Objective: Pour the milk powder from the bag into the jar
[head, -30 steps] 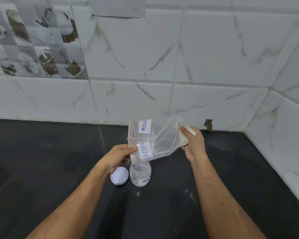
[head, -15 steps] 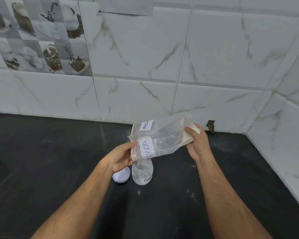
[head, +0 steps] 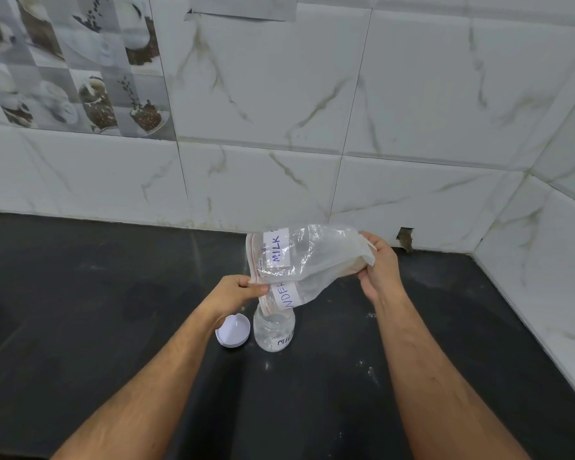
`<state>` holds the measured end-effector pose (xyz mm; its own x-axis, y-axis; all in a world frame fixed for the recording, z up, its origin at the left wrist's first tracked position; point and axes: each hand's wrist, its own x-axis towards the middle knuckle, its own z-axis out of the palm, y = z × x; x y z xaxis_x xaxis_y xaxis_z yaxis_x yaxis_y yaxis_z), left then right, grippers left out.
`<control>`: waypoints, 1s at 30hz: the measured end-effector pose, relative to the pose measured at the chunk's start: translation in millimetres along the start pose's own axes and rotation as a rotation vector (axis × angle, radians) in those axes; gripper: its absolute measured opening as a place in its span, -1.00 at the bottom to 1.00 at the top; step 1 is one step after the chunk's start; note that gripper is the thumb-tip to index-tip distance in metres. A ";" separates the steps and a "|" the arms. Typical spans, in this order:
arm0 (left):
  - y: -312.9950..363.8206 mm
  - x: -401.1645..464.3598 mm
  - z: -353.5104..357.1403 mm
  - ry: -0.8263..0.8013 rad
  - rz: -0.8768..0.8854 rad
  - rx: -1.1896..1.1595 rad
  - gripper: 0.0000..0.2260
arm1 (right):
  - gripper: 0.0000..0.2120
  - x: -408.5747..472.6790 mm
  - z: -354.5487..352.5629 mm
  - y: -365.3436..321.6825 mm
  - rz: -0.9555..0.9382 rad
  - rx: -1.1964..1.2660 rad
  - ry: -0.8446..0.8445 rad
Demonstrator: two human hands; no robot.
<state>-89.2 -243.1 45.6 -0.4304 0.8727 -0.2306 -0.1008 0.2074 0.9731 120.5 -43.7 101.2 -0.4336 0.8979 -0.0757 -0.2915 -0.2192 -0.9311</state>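
In the head view, a clear zip bag (head: 307, 263) is held tilted above a black countertop (head: 97, 310), its mouth pointed down and to the left, directly over the open jar (head: 274, 328). The mouth edge is pinched by the left hand (head: 236, 292) between thumb and fingers. The raised bottom end, where a little pale milk powder (head: 354, 265) is gathered, is gripped by the right hand (head: 377, 265) with fingers curled round it. White labels reading "MILK" and part of "POWDER" are seen on the bag. The jar is stood upright on the countertop, with a handwritten label on its front. A white lid (head: 233, 331) is laid just beside the jar, on its left. White marbled wall tiles (head: 346, 111) are seen behind.
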 end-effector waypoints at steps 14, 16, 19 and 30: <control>-0.4 -0.2 5.2 0.112 -0.089 0.244 -0.91 | -0.57 -0.2 1.6 -7.0 0.033 -0.019 -0.067; -1.0 -1.6 3.2 0.074 -0.111 0.271 -0.86 | -0.55 0.1 2.1 -7.7 0.040 -0.007 -0.061; -0.5 -4.7 0.9 0.007 -0.122 0.296 -0.84 | -0.64 0.6 4.9 -5.1 0.057 0.016 -0.034; 5.5 -6.3 -1.6 0.006 -0.092 0.288 -0.74 | -0.67 -4.6 -1.3 8.5 0.033 0.004 -0.121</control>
<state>-88.4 -248.1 52.4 -0.4363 0.8420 -0.3174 0.1185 0.4034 0.9073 121.2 -49.2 93.2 -0.5425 0.8377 -0.0629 -0.2784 -0.2499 -0.9274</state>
